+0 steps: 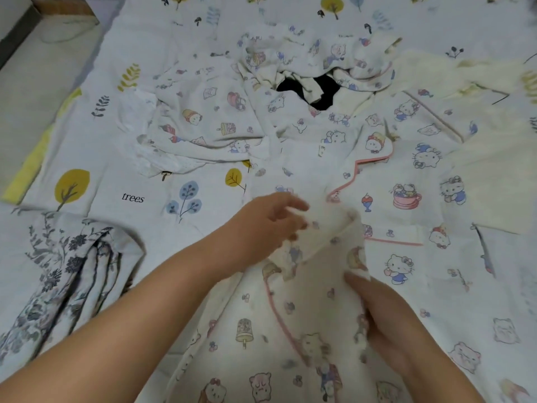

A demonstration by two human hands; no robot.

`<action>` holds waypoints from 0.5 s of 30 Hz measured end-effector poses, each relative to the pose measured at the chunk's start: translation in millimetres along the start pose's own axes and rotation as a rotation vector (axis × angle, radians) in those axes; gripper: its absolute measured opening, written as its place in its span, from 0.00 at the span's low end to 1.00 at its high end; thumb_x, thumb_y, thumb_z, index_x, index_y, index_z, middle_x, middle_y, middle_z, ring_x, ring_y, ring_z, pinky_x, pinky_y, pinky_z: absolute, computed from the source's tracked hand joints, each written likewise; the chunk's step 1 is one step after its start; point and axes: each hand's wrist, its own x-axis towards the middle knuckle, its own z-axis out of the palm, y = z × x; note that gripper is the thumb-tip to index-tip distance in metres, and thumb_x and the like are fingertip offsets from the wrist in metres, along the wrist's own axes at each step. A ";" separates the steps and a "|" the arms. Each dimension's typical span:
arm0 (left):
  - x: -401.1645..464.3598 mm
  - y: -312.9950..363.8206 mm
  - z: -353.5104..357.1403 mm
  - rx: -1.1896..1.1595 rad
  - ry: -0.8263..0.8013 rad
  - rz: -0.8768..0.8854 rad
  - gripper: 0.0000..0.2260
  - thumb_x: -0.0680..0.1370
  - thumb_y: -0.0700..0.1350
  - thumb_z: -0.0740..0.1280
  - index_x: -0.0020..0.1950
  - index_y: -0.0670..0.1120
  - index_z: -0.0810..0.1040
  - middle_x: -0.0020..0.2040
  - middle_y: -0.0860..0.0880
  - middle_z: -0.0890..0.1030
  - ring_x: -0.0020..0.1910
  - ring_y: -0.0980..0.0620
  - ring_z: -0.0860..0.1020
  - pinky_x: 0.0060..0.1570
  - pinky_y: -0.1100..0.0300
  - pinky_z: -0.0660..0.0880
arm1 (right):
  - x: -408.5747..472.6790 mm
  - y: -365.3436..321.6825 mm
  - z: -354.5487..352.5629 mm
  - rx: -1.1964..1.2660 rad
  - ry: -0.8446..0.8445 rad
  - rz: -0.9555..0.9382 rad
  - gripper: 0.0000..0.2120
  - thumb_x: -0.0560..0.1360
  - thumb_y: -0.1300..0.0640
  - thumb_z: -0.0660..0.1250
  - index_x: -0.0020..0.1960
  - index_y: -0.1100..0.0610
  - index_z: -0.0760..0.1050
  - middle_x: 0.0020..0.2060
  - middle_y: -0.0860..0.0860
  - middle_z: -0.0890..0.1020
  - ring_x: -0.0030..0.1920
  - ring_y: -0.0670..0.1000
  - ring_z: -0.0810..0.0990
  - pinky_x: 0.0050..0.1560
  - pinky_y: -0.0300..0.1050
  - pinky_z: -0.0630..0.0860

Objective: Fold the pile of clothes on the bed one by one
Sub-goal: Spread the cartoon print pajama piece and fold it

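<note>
Cartoon-print pyjama top (290, 330), pink-piped, nearest item: lies at the near edge of the bed (116, 91), long axis running from the near edge away toward the pile of clothes (290, 91) at the far middle. Right hand (389, 324): fingers curled round a gathered fold. Left hand (270, 225): fingers loosely bent on the raised cloth just beyond; grip uncertain. Folded floral garment (66, 271): near left corner

A white bed sheet (203, 21) printed with yellow and blue trees and the word "trees" covers the bed. Beyond the sheet's far left corner lies bare pale floor (37, 71), with a brown wooden edge (65, 8) above it.
</note>
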 end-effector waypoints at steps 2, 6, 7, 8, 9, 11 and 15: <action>10.4 -32.4 3.2 0.268 0.132 -0.093 0.07 0.79 0.41 0.60 0.51 0.52 0.75 0.45 0.53 0.79 0.43 0.54 0.78 0.40 0.61 0.74 | 9.7 14.1 -22.3 -0.407 0.289 0.005 0.04 0.76 0.59 0.63 0.48 0.58 0.76 0.33 0.49 0.80 0.34 0.53 0.78 0.41 0.48 0.73; 21.0 -92.7 14.1 0.606 0.293 -0.196 0.06 0.78 0.44 0.60 0.51 0.45 0.75 0.46 0.50 0.77 0.44 0.51 0.74 0.41 0.60 0.67 | 18.9 33.5 -30.3 -0.878 0.651 -0.192 0.25 0.74 0.52 0.63 0.69 0.52 0.64 0.57 0.57 0.73 0.52 0.58 0.74 0.54 0.52 0.72; 23.0 -102.2 18.2 0.686 0.338 -0.175 0.05 0.78 0.45 0.61 0.49 0.45 0.73 0.46 0.48 0.77 0.43 0.50 0.74 0.39 0.59 0.67 | 18.6 33.7 -23.6 -0.912 0.693 -0.266 0.27 0.73 0.50 0.63 0.71 0.51 0.62 0.57 0.56 0.70 0.52 0.55 0.70 0.52 0.50 0.70; 25.3 -109.2 22.7 0.750 0.377 -0.151 0.06 0.77 0.47 0.62 0.48 0.45 0.72 0.46 0.47 0.75 0.43 0.49 0.72 0.38 0.58 0.67 | 17.9 33.7 -14.2 -0.949 0.686 -0.322 0.28 0.73 0.47 0.62 0.71 0.48 0.59 0.54 0.52 0.67 0.51 0.51 0.66 0.50 0.48 0.68; 28.8 -113.9 26.8 0.794 0.404 -0.133 0.08 0.75 0.48 0.63 0.49 0.44 0.71 0.47 0.46 0.74 0.44 0.48 0.71 0.38 0.58 0.67 | 18.8 35.1 -4.4 -0.996 0.642 -0.358 0.29 0.73 0.44 0.60 0.71 0.44 0.55 0.51 0.49 0.63 0.50 0.48 0.63 0.48 0.46 0.66; 37.7 -121.2 33.0 0.883 0.403 -0.133 0.15 0.72 0.49 0.66 0.54 0.43 0.69 0.50 0.46 0.71 0.47 0.47 0.69 0.38 0.57 0.66 | 24.4 40.1 14.9 -1.161 0.492 -0.390 0.31 0.73 0.37 0.54 0.72 0.39 0.45 0.49 0.47 0.60 0.49 0.48 0.66 0.46 0.44 0.68; 51.0 -129.3 29.6 1.045 0.324 -0.095 0.16 0.73 0.42 0.62 0.60 0.44 0.68 0.53 0.45 0.72 0.50 0.44 0.72 0.41 0.56 0.66 | 39.1 39.1 30.3 -1.475 0.180 -0.333 0.29 0.77 0.37 0.51 0.75 0.45 0.51 0.55 0.48 0.73 0.55 0.52 0.74 0.52 0.44 0.71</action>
